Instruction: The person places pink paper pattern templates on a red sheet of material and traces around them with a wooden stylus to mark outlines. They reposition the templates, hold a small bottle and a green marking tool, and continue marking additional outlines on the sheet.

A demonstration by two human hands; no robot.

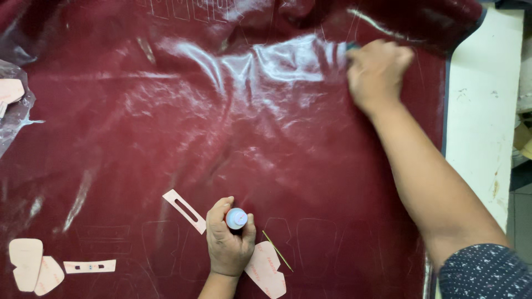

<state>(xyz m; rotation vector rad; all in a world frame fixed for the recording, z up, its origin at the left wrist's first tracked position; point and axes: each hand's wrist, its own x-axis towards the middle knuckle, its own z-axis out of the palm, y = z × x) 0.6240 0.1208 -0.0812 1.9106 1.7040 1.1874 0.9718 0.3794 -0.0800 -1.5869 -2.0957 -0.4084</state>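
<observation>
— What can't we make out here?

— Our right hand (378, 71), upper right of the frame, is blurred; it is curled on the dark red leather sheet (233, 138), and a bluish bit shows at its knuckles, but we cannot tell whether it pinches anything.

— And our left hand (228, 241)?

— Low centre, fingers wrapped round a small bottle (236, 218), its round cap facing us; the body is hidden in the fist. The wrist covers part of a pink pattern piece (267, 271). A thin stick (277, 250) lies just beside it.
</observation>
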